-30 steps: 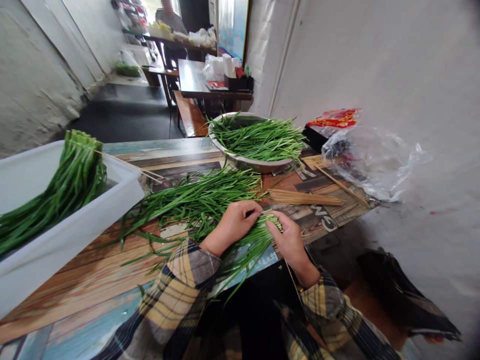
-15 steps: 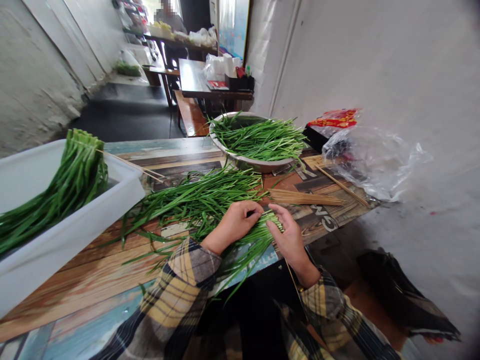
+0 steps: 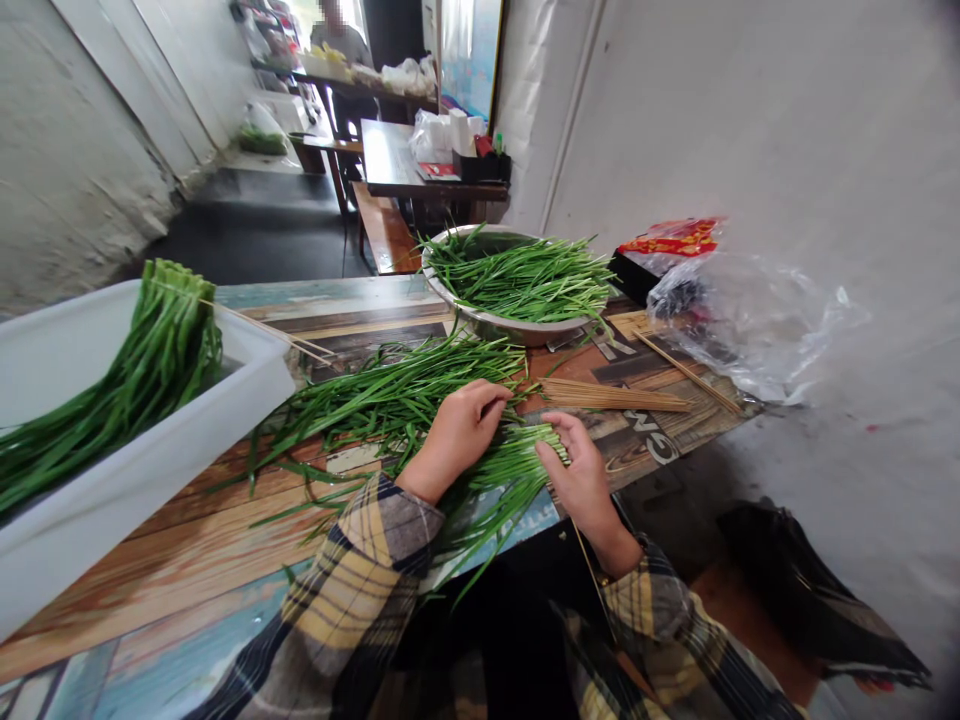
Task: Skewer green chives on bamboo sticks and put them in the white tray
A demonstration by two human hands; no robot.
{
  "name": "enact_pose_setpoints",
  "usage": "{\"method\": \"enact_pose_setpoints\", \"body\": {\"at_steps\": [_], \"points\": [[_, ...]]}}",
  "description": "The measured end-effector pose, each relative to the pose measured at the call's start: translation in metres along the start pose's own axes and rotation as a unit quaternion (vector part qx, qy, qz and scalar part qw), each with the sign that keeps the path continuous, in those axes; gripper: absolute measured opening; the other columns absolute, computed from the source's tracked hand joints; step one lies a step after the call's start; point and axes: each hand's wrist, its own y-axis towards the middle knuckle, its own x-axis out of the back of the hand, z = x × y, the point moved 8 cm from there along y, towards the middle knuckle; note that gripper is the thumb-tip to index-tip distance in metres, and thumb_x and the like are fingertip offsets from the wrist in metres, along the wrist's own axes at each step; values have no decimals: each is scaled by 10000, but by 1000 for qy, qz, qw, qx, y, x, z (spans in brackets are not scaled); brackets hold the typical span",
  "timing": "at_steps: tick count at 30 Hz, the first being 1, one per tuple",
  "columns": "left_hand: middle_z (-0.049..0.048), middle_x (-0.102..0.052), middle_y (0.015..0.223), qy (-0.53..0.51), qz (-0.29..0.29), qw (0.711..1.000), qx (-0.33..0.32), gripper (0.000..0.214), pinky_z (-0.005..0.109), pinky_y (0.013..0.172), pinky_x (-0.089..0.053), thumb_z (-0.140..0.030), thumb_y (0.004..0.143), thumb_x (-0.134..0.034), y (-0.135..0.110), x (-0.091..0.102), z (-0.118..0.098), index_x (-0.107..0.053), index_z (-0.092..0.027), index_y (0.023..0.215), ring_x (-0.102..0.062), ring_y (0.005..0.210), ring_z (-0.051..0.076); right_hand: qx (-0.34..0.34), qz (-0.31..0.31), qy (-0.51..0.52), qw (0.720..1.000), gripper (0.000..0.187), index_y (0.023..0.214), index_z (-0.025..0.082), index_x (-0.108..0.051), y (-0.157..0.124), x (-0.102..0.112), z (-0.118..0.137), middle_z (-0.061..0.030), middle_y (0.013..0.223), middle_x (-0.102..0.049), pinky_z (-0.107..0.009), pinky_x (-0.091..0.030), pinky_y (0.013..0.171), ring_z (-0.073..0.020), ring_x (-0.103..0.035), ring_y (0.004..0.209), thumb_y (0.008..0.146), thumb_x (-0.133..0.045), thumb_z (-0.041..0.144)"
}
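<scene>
A bunch of garlic chives (image 3: 517, 460) lies at the table's near edge, pale stem ends to the right. My right hand (image 3: 583, 485) curls its thumb and fingers around those ends. Fingers pinched together, my left hand (image 3: 461, 435) is over the bunch's far side, close to the stem ends of a loose chive pile (image 3: 390, 390); whatever is in the pinch is hidden. Just right of that pile lie several thin wooden skewers (image 3: 615, 395). Behind, a round metal bowl (image 3: 517, 330) is heaped with more chives.
On the left, a white plastic tub (image 3: 150, 470) holds chives threaded on skewers (image 3: 176, 285). A clear plastic bag (image 3: 757, 320) and a red packet (image 3: 671, 238) sit by the right wall. Farther back are another table (image 3: 386, 155) and a person (image 3: 341, 45).
My left hand has moved away from the bunch's stem ends, slightly left and up toward the loose pile. The right hand stays at the stem ends.
</scene>
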Motion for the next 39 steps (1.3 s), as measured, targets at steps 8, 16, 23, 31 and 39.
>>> {"method": "enact_pose_setpoints", "body": {"at_steps": [8, 16, 23, 31, 39], "points": [[69, -601, 898, 173, 88, 980, -47, 163, 326, 797, -459, -123, 838, -543, -3, -12, 3, -695, -174, 864, -560, 867, 192, 20, 34, -45, 998, 255, 1072, 199, -615, 0, -3, 11, -61, 1050, -686, -332, -475, 887, -203, -634, 980, 833, -527, 206], [82, -561, 903, 269, 117, 955, -47, 110, 353, 788, -445, -113, 816, -544, -4, -22, 1, -641, -162, 803, -521, 885, 218, 31, 34, -59, 997, 243, 1051, 204, -622, -1, -3, 9, -52, 1024, -693, -321, -472, 873, -199, -639, 962, 828, -526, 199], [56, -594, 892, 186, 46, 981, -44, 82, 341, 793, -431, -125, 824, -543, -1, -9, -6, -602, -170, 789, -524, 866, 200, 23, 28, -49, 998, 273, 1090, 189, -610, -1, -2, 9, -68, 1072, -688, -321, -476, 877, -205, -634, 996, 829, -531, 204], [30, -660, 856, 28, 40, 999, -17, 138, 297, 788, -448, -128, 842, -543, -1, -10, -7, -661, -180, 893, -589, 838, 167, 13, 38, -66, 997, 224, 1035, 182, -647, 1, -3, 10, -56, 1001, -707, -316, -478, 850, -204, -646, 938, 855, -533, 253], [28, -665, 796, -3, 70, 997, -37, 143, 270, 748, -442, -162, 852, -562, -2, -16, -11, -699, -172, 812, -592, 789, 152, -7, 30, -69, 997, 262, 1053, 161, -644, 0, -1, 6, -73, 983, -714, -330, -486, 819, -220, -654, 904, 858, -548, 308]]}}
